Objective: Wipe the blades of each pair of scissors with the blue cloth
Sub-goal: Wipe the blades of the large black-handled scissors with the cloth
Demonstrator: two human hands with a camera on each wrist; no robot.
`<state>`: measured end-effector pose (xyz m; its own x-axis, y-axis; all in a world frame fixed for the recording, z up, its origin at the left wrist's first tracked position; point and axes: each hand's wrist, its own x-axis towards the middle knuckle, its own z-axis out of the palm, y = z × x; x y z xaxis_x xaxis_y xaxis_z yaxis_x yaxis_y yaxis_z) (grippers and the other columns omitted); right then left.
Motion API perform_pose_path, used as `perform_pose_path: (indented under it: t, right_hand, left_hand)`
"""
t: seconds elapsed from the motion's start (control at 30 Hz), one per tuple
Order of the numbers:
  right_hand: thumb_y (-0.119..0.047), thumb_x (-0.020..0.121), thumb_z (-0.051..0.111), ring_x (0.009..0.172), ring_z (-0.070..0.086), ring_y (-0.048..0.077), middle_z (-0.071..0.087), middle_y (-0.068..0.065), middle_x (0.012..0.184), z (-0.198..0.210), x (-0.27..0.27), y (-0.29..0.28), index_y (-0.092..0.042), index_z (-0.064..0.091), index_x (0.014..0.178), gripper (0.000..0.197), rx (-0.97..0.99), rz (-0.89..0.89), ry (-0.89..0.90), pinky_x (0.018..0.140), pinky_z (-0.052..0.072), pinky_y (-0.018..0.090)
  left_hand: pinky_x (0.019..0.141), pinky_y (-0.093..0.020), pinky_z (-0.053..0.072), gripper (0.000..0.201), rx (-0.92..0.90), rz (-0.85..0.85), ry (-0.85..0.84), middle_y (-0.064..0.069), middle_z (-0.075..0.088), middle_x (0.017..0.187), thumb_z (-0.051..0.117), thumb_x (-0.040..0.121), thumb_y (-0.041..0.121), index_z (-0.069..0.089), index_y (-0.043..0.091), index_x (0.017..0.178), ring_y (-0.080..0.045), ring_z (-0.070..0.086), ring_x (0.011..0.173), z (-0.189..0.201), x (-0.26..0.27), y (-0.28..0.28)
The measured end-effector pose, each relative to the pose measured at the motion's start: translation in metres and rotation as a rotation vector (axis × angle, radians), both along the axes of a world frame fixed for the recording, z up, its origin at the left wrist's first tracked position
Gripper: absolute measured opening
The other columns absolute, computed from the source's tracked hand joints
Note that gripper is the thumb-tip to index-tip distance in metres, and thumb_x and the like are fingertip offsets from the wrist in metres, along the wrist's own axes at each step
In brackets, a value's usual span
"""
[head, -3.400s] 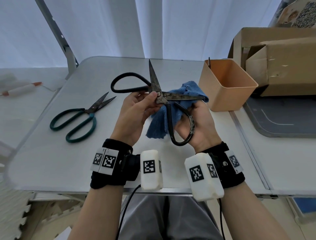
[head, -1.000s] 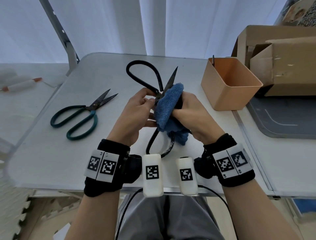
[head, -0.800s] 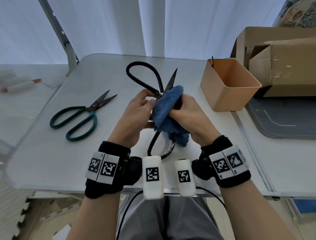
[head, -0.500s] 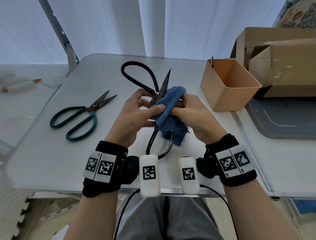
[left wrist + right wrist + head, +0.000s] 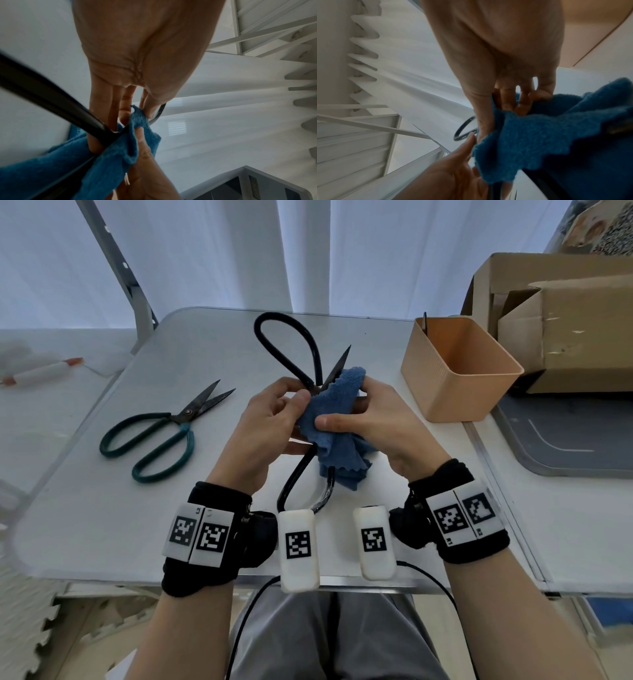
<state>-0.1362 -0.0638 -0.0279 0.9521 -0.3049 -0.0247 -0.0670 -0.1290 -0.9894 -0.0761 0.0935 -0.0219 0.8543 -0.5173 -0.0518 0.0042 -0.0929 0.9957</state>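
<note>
Gripping the black scissors (image 5: 301,474) near their pivot, the left hand (image 5: 263,433) curls its fingers and thumb round the metal, above the near part of the grey table (image 5: 102,508). Just to its right, the right hand (image 5: 373,426) pinches the blue cloth (image 5: 334,419) round one blade, thumb pressing on the near face and fingers curled behind. The cloth hides most of that blade and the pivot; a bunched tail hangs down over the near handle loop. Only the dark, pointed tip of a blade (image 5: 340,364) pokes out above the cloth, and the far handle loop rises beyond it. The scissors are black, with long oval loops.

Left of the hands lie the green-handled scissors (image 5: 154,433) flat on the table, blades slightly parted, well apart from the hands. Further right stands an orange bin (image 5: 459,398), with a cardboard box (image 5: 565,320) behind it. White curtains (image 5: 205,251) hang at the back.
</note>
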Motion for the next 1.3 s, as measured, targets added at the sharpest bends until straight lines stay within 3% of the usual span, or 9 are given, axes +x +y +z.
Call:
perform_pose_path:
  t: [0.13, 0.3, 0.37, 0.5, 0.6, 0.73, 1.0, 1.17, 1.3]
  right_hand:
    - [-0.02, 0.073, 0.088, 0.096, 0.073, 0.015, 0.076, 0.002, 0.102, -0.002, 0.004, 0.001, -0.015, 0.067, 0.108, 0.041, 0.011, -0.02, -0.003, 0.088, 0.06, 0.035]
    - [-0.008, 0.081, 0.079, 0.083, 0.072, 0.008, 0.075, 0.003, 0.097, -0.002, 0.002, -0.002, -0.011, 0.067, 0.104, 0.026, 0.075, 0.031, 0.027, 0.073, 0.057, 0.02]
    - [-0.011, 0.081, 0.08, 0.08, 0.072, 0.004, 0.074, -0.001, 0.094, -0.002, 0.001, -0.002, -0.015, 0.067, 0.102, 0.025, 0.054, 0.035, 0.025, 0.071, 0.056, 0.017]
    - [-0.022, 0.078, 0.084, 0.091, 0.073, 0.009, 0.076, -0.001, 0.097, -0.002, 0.002, 0.001, -0.017, 0.068, 0.104, 0.031, 0.009, 0.031, 0.028, 0.083, 0.059, 0.025]
    - [-0.027, 0.077, 0.084, 0.094, 0.072, 0.01, 0.075, -0.001, 0.101, -0.002, 0.003, -0.003, -0.016, 0.067, 0.106, 0.035, -0.035, 0.031, 0.051, 0.084, 0.059, 0.025]
    - [-0.013, 0.081, 0.081, 0.099, 0.072, 0.02, 0.075, 0.008, 0.108, -0.004, 0.002, -0.007, -0.003, 0.066, 0.116, 0.04, 0.017, 0.032, 0.061, 0.087, 0.06, 0.031]
    - [-0.026, 0.081, 0.082, 0.095, 0.073, 0.016, 0.076, 0.003, 0.103, -0.002, 0.003, 0.004, -0.012, 0.068, 0.11, 0.036, 0.004, 0.041, 0.063, 0.087, 0.06, 0.033]
    - [-0.013, 0.084, 0.078, 0.099, 0.071, 0.018, 0.073, 0.007, 0.107, 0.0, 0.001, -0.005, -0.006, 0.064, 0.117, 0.036, -0.017, 0.05, 0.097, 0.086, 0.059, 0.029]
    - [-0.029, 0.081, 0.081, 0.102, 0.07, 0.016, 0.074, 0.003, 0.107, 0.001, 0.0, -0.003, -0.01, 0.064, 0.118, 0.045, -0.062, 0.017, 0.091, 0.09, 0.058, 0.031]
  left_hand:
    - [0.059, -0.027, 0.057, 0.016, -0.007, -0.025, 0.01, -0.005, 0.068, 0.094, 0.045, 0.107, 0.023, 0.061, 0.017, 0.107, -0.014, 0.071, 0.07, 0.002, -0.001, 0.001]
    - [0.06, -0.027, 0.057, 0.015, 0.006, -0.026, 0.031, -0.012, 0.061, 0.101, 0.05, 0.105, 0.023, 0.061, 0.016, 0.112, -0.017, 0.069, 0.066, 0.0, -0.001, 0.004]
    - [0.06, -0.026, 0.056, 0.013, 0.01, -0.02, 0.034, -0.013, 0.06, 0.1, 0.052, 0.104, 0.022, 0.061, 0.016, 0.111, -0.017, 0.069, 0.068, 0.0, -0.002, 0.003]
    - [0.061, -0.027, 0.057, 0.025, 0.012, -0.018, 0.02, -0.011, 0.06, 0.095, 0.066, 0.095, 0.026, 0.061, 0.014, 0.117, -0.017, 0.07, 0.074, 0.001, -0.001, 0.005]
    - [0.065, -0.029, 0.059, 0.037, 0.026, -0.035, -0.008, -0.006, 0.06, 0.093, 0.075, 0.088, 0.02, 0.061, 0.016, 0.122, -0.019, 0.071, 0.075, 0.001, 0.0, 0.008]
    - [0.061, -0.028, 0.058, 0.025, -0.006, -0.015, 0.025, -0.014, 0.058, 0.097, 0.063, 0.098, 0.018, 0.06, 0.012, 0.121, -0.018, 0.068, 0.064, -0.001, 0.0, 0.007]
    - [0.057, -0.026, 0.055, 0.016, -0.023, -0.03, 0.033, -0.006, 0.066, 0.093, 0.047, 0.106, 0.023, 0.061, 0.017, 0.101, -0.014, 0.069, 0.066, 0.002, -0.005, 0.006]
    - [0.061, -0.032, 0.059, 0.016, -0.029, -0.02, 0.05, -0.015, 0.062, 0.098, 0.049, 0.105, 0.019, 0.06, 0.01, 0.112, -0.022, 0.068, 0.065, -0.002, -0.004, 0.008]
    - [0.061, -0.029, 0.058, 0.02, -0.003, -0.006, 0.034, -0.013, 0.065, 0.097, 0.048, 0.106, 0.021, 0.059, 0.009, 0.118, -0.02, 0.071, 0.067, -0.001, -0.004, 0.005]
